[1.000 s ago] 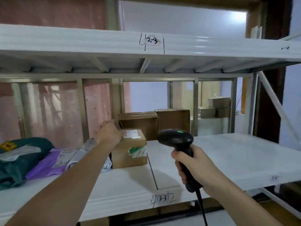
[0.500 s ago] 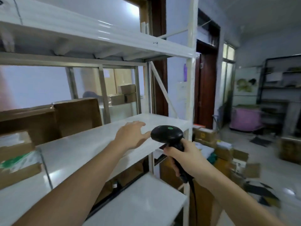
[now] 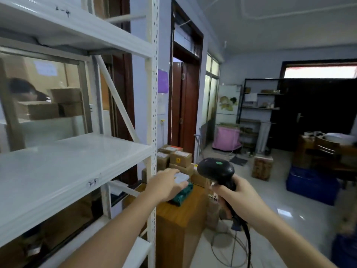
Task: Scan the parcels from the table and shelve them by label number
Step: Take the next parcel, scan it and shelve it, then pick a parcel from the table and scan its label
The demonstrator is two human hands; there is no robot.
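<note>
A white metal shelving unit (image 3: pixel 77 163) fills the left half of the frame. Its middle shelf is marked with a handwritten "3-4" on the front edge. At lower centre, a brown wooden table (image 3: pixel 179 215) is seen just beside the unit's perforated white post. A dark green soft parcel (image 3: pixel 183 193) lies on the table's near end, with a flat white parcel (image 3: pixel 181 178) on top of it. Behind them, several cardboard boxes (image 3: pixel 178 158) are stacked on the table. At right, the glossy tiled floor (image 3: pixel 289 215) carries a blue crate (image 3: pixel 312 187) and a cardboard box (image 3: pixel 262 166).
</note>
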